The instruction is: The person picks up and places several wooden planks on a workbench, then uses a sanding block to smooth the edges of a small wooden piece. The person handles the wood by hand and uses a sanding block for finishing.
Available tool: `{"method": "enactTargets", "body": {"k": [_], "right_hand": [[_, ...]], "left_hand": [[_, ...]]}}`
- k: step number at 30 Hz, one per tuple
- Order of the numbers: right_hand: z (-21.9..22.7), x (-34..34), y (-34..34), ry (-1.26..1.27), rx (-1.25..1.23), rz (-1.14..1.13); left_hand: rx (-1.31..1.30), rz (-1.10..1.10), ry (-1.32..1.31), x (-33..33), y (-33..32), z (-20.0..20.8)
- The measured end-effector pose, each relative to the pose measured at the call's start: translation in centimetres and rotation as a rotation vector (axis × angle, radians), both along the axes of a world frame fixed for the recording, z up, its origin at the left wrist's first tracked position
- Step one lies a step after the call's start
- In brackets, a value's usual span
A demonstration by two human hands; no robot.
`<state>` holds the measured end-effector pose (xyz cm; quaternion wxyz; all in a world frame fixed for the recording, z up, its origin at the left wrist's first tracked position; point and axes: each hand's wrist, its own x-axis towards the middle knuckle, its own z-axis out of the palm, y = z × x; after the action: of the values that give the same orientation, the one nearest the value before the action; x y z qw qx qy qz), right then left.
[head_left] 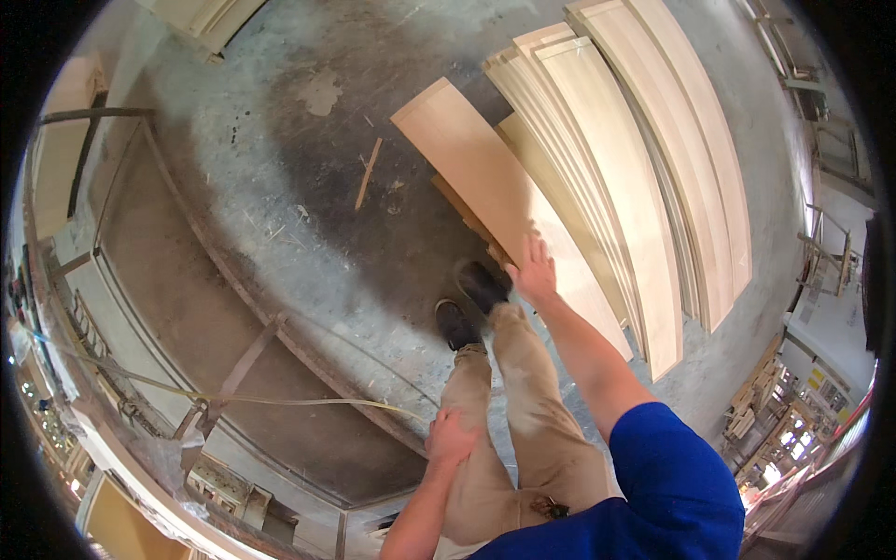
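Note:
My right hand [533,272] lies with fingers apart on the near part of a long, pale wooden board [495,163]. Beneath and beside that board, more boards [597,121] lie in a fanned, overlapping stack. Over my left thigh, my left hand [451,435] is closed, its fingers curled. A thin yellowish hose [308,401] runs in from the left and meets this hand; its end is hidden there.
Another row of boards [672,121] lies to the right. A narrow wood strip [370,173] is on the concrete floor [271,121]. At left stands a metal-framed table [224,261]. More stacked panels [210,19] sit at the far left, and wood pieces [758,392] lie at right.

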<state>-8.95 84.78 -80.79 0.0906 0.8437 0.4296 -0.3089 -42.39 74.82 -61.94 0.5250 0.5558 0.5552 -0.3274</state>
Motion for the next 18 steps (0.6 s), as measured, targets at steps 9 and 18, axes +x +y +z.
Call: {"method": "enactTargets", "body": {"k": [9,18], "right_hand": [[-10.3,-1.7,27.2,-0.018,0.267,0.367],[-18.1,1.9,49.4,-0.132,0.443,0.661]], "left_hand": [[-0.072,0.257,0.06,-0.4,13.5,-6.2],[-0.053,0.347,0.062,2.9,16.5,-10.5]]}}
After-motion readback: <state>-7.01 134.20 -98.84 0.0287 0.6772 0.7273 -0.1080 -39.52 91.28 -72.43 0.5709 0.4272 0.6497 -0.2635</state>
